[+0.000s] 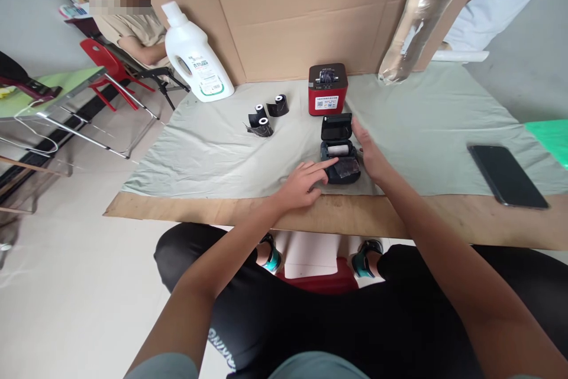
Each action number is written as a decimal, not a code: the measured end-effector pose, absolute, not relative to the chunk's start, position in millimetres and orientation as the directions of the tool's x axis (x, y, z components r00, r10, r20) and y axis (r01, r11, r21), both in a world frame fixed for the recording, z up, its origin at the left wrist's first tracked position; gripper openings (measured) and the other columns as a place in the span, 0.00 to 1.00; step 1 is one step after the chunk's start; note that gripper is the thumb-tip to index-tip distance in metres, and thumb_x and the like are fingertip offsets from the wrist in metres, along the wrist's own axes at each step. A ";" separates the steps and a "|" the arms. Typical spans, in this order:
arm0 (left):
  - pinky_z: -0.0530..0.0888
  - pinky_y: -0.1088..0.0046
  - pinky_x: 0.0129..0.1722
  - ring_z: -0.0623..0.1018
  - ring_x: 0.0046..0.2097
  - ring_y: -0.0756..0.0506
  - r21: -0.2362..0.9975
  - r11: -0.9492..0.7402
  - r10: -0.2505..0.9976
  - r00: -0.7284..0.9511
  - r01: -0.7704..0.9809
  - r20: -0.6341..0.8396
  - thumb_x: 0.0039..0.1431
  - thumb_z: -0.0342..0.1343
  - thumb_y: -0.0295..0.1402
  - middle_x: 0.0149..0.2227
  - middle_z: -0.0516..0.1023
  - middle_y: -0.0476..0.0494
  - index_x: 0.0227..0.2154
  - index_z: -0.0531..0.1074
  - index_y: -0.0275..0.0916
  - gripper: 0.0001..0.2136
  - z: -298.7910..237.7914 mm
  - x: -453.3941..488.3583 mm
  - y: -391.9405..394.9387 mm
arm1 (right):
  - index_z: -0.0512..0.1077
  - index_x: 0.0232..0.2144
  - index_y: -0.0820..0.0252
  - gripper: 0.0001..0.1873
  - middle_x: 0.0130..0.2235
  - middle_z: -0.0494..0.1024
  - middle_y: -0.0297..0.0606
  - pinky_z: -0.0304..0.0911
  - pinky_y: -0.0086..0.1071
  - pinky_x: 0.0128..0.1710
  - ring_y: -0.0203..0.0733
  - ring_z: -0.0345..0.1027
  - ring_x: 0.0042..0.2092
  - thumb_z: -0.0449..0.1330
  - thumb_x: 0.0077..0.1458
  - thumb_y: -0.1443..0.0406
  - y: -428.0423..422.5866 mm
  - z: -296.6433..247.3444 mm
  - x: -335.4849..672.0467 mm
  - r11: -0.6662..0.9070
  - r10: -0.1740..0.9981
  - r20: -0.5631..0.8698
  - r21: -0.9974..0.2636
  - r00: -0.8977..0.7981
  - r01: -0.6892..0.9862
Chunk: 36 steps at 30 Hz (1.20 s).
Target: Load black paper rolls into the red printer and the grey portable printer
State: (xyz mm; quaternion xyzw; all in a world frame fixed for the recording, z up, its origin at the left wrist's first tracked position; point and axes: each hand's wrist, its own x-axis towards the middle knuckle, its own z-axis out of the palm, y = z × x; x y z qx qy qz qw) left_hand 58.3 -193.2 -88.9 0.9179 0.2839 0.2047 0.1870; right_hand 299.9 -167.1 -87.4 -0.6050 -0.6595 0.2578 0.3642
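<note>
Black label printer (pixel 339 154), lid open, is sitting on the grey cloth (pixel 208 154) near the table's front edge. Left hand (pixel 302 182) is touching its front, forefinger extended, others curled. Right hand (pixel 371 157) is bracing its side, fingers flat. Pushing hard is likely risking a skid on the loose cloth.

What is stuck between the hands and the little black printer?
Nothing visible. The left hand points a finger onto the black printer, and the right hand rests against its right side.

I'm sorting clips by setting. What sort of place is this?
Likely a makeshift indoor workstation: a cloth-covered board walled by cardboard sheets, a small black printer and a red printer on it, and a red folding chair nearby.
</note>
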 end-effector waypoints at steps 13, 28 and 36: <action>0.72 0.54 0.56 0.77 0.54 0.39 0.427 -0.817 0.543 0.769 0.389 0.338 0.54 0.51 0.21 0.73 0.65 0.42 0.35 0.71 0.43 0.10 -92.1 55.8 -193.3 | 0.85 0.47 0.56 0.18 0.51 0.71 0.50 0.56 0.56 0.62 0.61 0.60 0.58 0.65 0.59 0.55 -139.4 -55.3 303.3 0.124 0.989 0.125 -0.354 -0.084 0.927; 0.74 0.55 0.62 0.76 0.56 0.42 0.521 -0.771 0.612 0.651 0.367 0.449 0.56 0.53 0.22 0.72 0.64 0.39 0.36 0.72 0.42 0.10 -101.4 54.2 -189.4 | 0.85 0.49 0.53 0.19 0.60 0.74 0.55 0.62 0.59 0.56 0.72 0.59 0.63 0.69 0.57 0.56 -128.1 -30.2 276.3 0.088 0.980 -0.168 -0.095 -0.103 0.992; 0.75 0.55 0.58 0.76 0.56 0.40 0.678 -0.690 0.674 0.563 0.251 0.478 0.56 0.54 0.25 0.71 0.66 0.36 0.35 0.72 0.41 0.05 -105.6 55.0 -186.5 | 0.83 0.45 0.64 0.16 0.46 0.84 0.48 0.65 0.39 0.48 0.56 0.75 0.50 0.64 0.55 0.66 -132.9 0.4 283.8 0.180 0.982 -0.022 -0.166 -0.186 0.970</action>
